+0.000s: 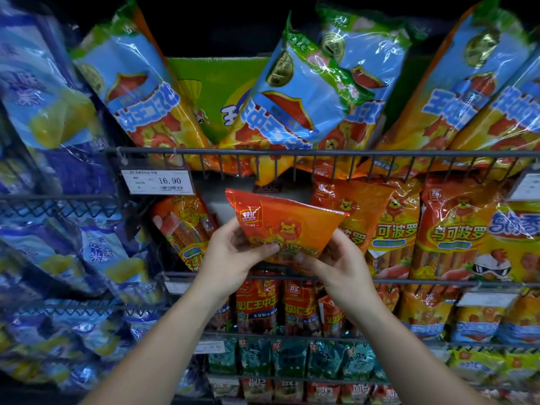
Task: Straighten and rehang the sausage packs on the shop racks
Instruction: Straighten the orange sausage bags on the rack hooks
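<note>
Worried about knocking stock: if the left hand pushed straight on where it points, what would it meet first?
The left hand grips the orange pack; beyond that, probably the pale back panel in the gap, depth unclear.

orange sausage pack (285,226) in both hands

We record one open slot on the middle rack, where the pale back panel (214,200) shows between a leaning pack (182,229) on its left and the row of orange packs (391,226) on its right. The held pack (287,226), gripped by the left hand (233,252) and the right hand (336,264), blocks its front. The wire rail (292,153) and the price tag (157,182) bound it above.
</note>
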Demonstrator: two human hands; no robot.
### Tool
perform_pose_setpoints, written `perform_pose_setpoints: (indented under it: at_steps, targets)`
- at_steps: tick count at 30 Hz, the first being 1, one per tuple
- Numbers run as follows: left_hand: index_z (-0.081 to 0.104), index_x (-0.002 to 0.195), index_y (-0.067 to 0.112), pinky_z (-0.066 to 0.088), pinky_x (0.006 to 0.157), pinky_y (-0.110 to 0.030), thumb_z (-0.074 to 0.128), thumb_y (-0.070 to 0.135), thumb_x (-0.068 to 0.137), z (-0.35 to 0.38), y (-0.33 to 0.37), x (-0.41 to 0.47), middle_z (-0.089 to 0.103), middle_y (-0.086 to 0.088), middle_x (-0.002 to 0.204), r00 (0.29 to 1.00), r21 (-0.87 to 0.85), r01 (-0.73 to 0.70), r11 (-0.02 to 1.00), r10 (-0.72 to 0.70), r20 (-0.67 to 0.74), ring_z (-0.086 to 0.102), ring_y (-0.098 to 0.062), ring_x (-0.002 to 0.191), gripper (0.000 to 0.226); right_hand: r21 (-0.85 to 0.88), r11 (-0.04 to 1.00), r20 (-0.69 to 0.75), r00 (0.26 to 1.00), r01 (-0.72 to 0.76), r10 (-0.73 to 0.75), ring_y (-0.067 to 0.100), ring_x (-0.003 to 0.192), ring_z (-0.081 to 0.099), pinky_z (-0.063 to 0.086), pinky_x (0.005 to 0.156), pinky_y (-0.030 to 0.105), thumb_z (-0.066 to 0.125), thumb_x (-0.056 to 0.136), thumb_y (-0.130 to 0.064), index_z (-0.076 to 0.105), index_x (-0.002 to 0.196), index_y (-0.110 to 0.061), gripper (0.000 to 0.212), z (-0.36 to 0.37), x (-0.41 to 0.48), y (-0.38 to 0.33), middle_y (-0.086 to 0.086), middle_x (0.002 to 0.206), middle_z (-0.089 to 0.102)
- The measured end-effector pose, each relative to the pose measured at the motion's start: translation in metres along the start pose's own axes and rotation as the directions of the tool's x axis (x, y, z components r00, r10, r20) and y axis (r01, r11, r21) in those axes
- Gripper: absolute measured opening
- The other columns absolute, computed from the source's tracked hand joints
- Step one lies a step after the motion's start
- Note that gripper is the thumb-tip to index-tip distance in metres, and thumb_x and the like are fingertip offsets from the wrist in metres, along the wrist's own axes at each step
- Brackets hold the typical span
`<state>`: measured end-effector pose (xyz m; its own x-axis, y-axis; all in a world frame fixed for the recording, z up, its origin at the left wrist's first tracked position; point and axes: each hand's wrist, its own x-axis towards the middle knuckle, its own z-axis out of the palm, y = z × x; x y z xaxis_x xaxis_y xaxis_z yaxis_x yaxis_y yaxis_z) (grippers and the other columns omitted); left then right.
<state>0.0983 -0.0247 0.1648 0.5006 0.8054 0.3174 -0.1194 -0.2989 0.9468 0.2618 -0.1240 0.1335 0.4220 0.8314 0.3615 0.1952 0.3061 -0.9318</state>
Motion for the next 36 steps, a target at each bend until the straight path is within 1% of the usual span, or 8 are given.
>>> perform_pose_setpoints:
  at_steps: [8, 14, 16, 18, 22, 25, 29, 36]
  targets:
    - [0.066, 0.106, 0.026, 0.051, 0.094, -0.036, 0.081, 0.011, 0.077, -0.003, -0.027, 0.009, 0.074, 0.014, 0.103, 0.998, 0.098, 0.066, 0.993, -0.064, -0.021, 0.067, -0.006, 0.101, 0.035, -0.161, 0.984, -0.002, 0.997, -0.071, 0.071, 0.008, 0.110, 0.065, 0.053, 0.096, 0.038, 0.074, 0.089, -0.020, 0.062, 0.122, -0.023, 0.035, 0.004, 0.005, 0.023, -0.010, 0.115, 0.071]
    - [0.067, 0.109, 0.028, 0.052, 0.096, -0.039, 0.071, 0.043, 0.079, 0.001, -0.041, 0.020, 0.073, 0.013, 0.108, 0.994, 0.126, 0.110, 0.986, -0.110, -0.004, 0.066, -0.007, 0.105, 0.033, -0.340, 0.933, -0.044, 0.993, -0.120, 0.112, -0.003, 0.106, 0.061, 0.048, 0.089, 0.019, 0.066, 0.094, -0.033, 0.061, 0.126, -0.026, 0.033, 0.003, 0.012, 0.032, -0.019, 0.115, 0.067]
    - [0.067, 0.110, 0.027, 0.054, 0.090, -0.035, 0.068, 0.041, 0.085, 0.003, -0.045, 0.025, 0.073, 0.011, 0.107, 0.993, 0.142, 0.113, 0.983, -0.116, 0.010, 0.068, -0.009, 0.102, 0.028, -0.406, 0.903, -0.078, 0.990, -0.141, 0.120, -0.005, 0.086, 0.062, 0.044, 0.070, 0.010, 0.064, 0.094, -0.038, 0.063, 0.117, -0.024, 0.027, 0.003, 0.014, 0.036, -0.015, 0.098, 0.069]
    - [0.066, 0.111, 0.027, 0.054, 0.084, -0.026, 0.068, 0.037, 0.089, 0.005, -0.048, 0.032, 0.073, 0.013, 0.105, 0.992, 0.161, 0.122, 0.979, -0.122, -0.012, 0.068, -0.008, 0.101, 0.024, -0.500, 0.855, -0.106, 0.990, -0.135, 0.095, 0.002, 0.059, 0.056, 0.037, 0.051, 0.014, 0.063, 0.094, -0.041, 0.061, 0.099, -0.022, 0.020, 0.003, 0.016, 0.038, -0.008, 0.071, 0.061]
    - [0.065, 0.103, 0.031, 0.052, 0.086, -0.026, 0.068, 0.039, 0.089, 0.007, -0.053, 0.040, 0.072, 0.018, 0.100, 0.986, 0.229, 0.153, 0.961, -0.134, -0.094, 0.066, -0.002, 0.097, 0.016, -0.661, 0.747, -0.110, 0.994, -0.069, -0.005, 0.012, 0.043, 0.046, 0.032, 0.043, 0.024, 0.062, 0.092, -0.048, 0.052, 0.078, -0.018, 0.035, 0.005, 0.020, 0.040, 0.000, 0.054, 0.050]
    - [0.065, 0.100, 0.031, 0.051, 0.079, -0.022, 0.066, 0.041, 0.090, 0.010, -0.056, 0.045, 0.070, 0.019, 0.095, 0.983, 0.267, 0.162, 0.950, -0.131, -0.132, 0.066, -0.001, 0.092, 0.014, -0.761, 0.647, -0.101, 0.993, -0.041, -0.056, 0.009, 0.039, 0.041, 0.023, 0.041, 0.020, 0.063, 0.092, -0.048, 0.044, 0.063, -0.021, 0.043, 0.003, 0.024, 0.040, -0.006, 0.047, 0.041]
    - [0.070, 0.107, 0.024, 0.048, 0.075, -0.019, 0.067, 0.045, 0.088, 0.012, -0.062, 0.053, 0.071, 0.015, 0.096, 0.978, 0.311, 0.178, 0.934, -0.132, -0.164, 0.065, -0.001, 0.092, 0.028, -0.822, 0.566, -0.107, 0.993, -0.059, -0.053, 0.016, 0.044, 0.051, 0.036, 0.044, 0.029, 0.059, 0.093, -0.051, 0.047, 0.064, -0.023, 0.042, 0.000, 0.027, 0.047, -0.011, 0.049, 0.042]
    - [0.065, 0.088, 0.033, 0.040, 0.063, -0.003, 0.067, 0.047, 0.087, 0.013, -0.061, 0.053, 0.066, 0.023, 0.084, 0.976, 0.388, 0.200, 0.900, -0.145, -0.165, 0.059, 0.015, 0.077, 0.014, -0.838, 0.538, -0.115, 0.993, -0.095, -0.003, 0.030, 0.058, 0.064, 0.054, 0.053, 0.041, 0.056, 0.094, -0.052, 0.061, 0.084, -0.015, 0.039, 0.003, 0.029, 0.048, 0.004, 0.064, 0.062]
